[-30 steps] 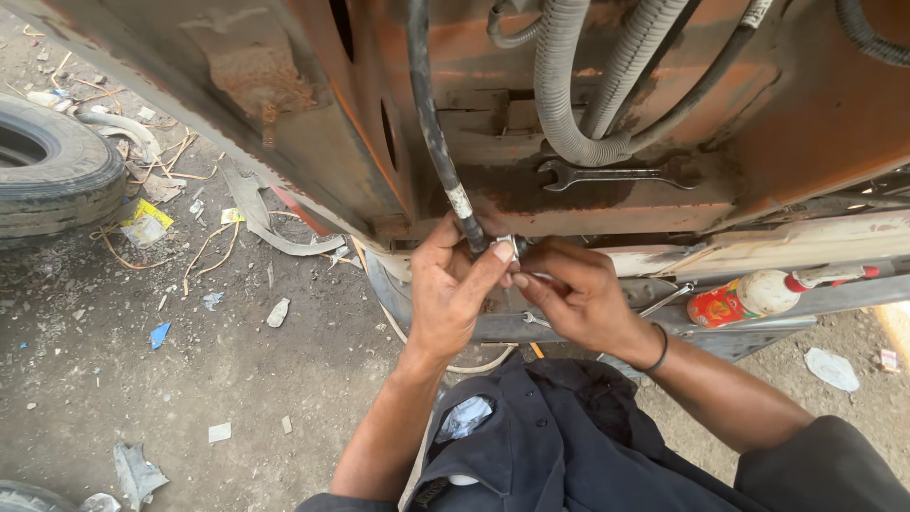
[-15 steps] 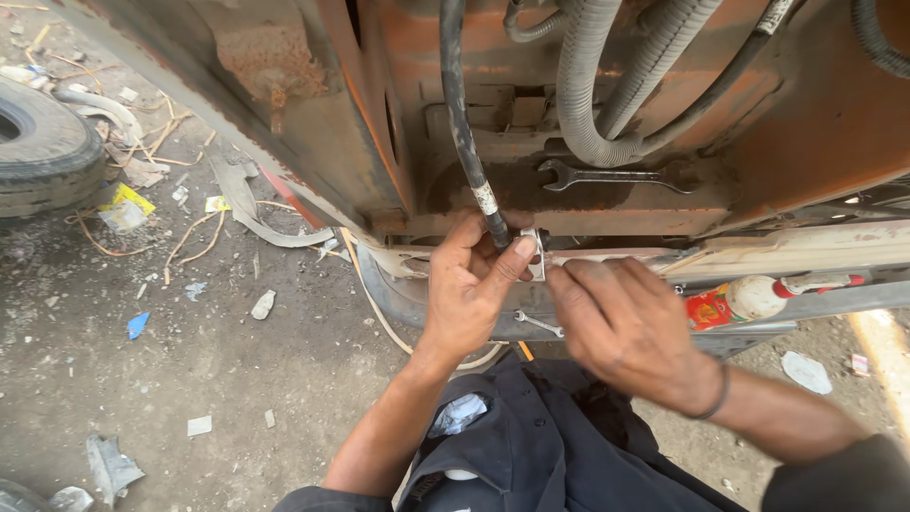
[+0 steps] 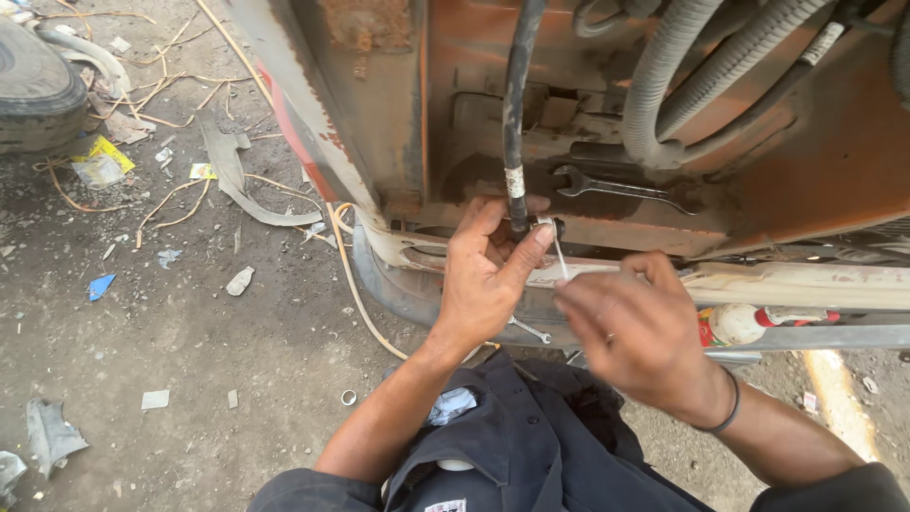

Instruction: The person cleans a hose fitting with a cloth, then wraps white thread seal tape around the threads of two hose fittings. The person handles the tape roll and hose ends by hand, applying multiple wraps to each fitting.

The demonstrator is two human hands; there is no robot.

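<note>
My left hand [image 3: 485, 275] grips the metal end fitting [image 3: 542, 226] of a black hose [image 3: 517, 104] that hangs down in front of a rusty orange vehicle frame [image 3: 815, 161]. My right hand [image 3: 637, 327] is just to the right and lower, blurred, pinching a thin metal pin or wire [image 3: 560, 256] that reaches up to the fitting. A dark band sits on my right wrist. My dark work jacket fills the bottom of the view.
An open-ended spanner [image 3: 616, 187] lies on a ledge of the frame. Grey corrugated hoses [image 3: 682, 76] hang at the upper right. A second small spanner [image 3: 527, 330] and a red-and-white bottle [image 3: 735, 324] sit lower. A tyre [image 3: 33, 85] and litter lie on the dirt left.
The view has drifted left and down. My right hand drew back from the fitting, down and to the right, with the thin pin. My left hand stays on the hose end.
</note>
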